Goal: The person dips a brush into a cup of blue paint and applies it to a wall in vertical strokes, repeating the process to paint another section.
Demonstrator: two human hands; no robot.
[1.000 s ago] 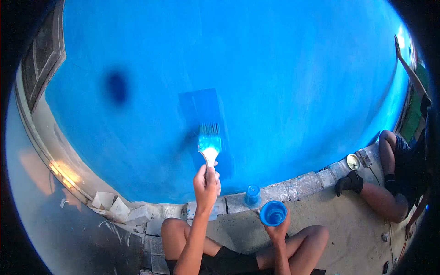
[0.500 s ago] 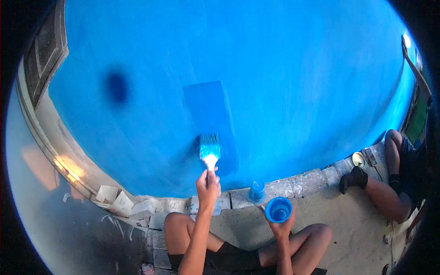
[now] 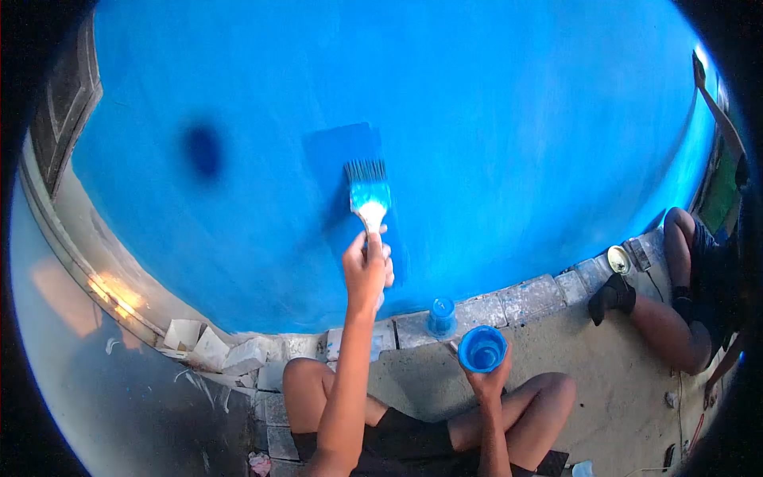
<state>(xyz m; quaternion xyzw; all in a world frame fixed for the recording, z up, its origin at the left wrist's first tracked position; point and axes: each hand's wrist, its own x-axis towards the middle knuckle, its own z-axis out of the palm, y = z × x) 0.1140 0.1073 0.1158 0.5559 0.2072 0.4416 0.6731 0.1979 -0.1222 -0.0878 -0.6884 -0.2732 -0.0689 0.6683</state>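
A wide paintbrush with a pale handle and blue-coated bristles is held upright in my left hand, its fingers wrapped round the handle. The bristles lie over a darker, wet-looking patch on the blue wall. Lower right, my right hand grips a blue cup with blue paint inside; a thin stick-like piece shows at the cup's left side. A second blue container stands on the brick ledge just beyond the cup.
Another person sits at the far right, one arm raised to the wall. Near that person's foot is a round tin. An open white box and rubble lie at the lower left. Cables and small items are on the ground at right.
My left hand and the brush have moved up the wall. The view has shifted slightly, and a pale cup now shows at the bottom edge.
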